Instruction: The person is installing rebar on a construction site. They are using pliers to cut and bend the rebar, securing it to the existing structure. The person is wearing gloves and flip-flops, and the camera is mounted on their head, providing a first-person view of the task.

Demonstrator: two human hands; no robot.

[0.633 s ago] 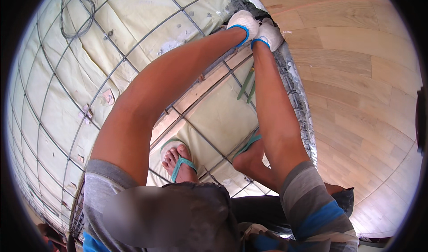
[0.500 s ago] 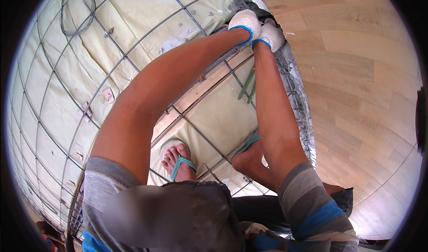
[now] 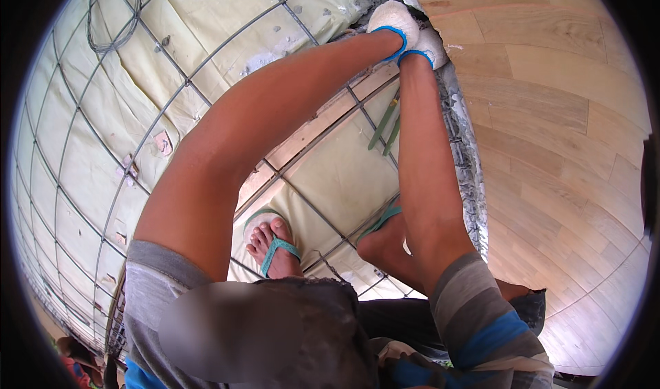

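Both my hands, in white knit gloves with blue cuffs, are close together at the far end of a broken concrete edge (image 3: 469, 176). My left hand (image 3: 394, 26) is rounded and closed, with its fingers curled out of sight. Right beside it, my right hand (image 3: 431, 47) is closed too and partly covered by the left. Whatever they grip is hidden beneath the gloves. A green-handled tool (image 3: 382, 124), its head partly hidden, lies beside my right forearm on a pale sheet (image 3: 330, 172) under the steel rebar mesh (image 3: 307, 205).
Wood-look flooring (image 3: 550, 114) runs along the right of the concrete edge. A wire coil (image 3: 134, 24) rests on the mesh at the far left. My sandalled foot (image 3: 273, 244) stands among the bars. A wooden strip (image 3: 335, 107) crosses under the mesh.
Both hands have shifted a little to the right and away from me, staying side by side. The view has moved slightly. The green-handled tool stays where it lay.
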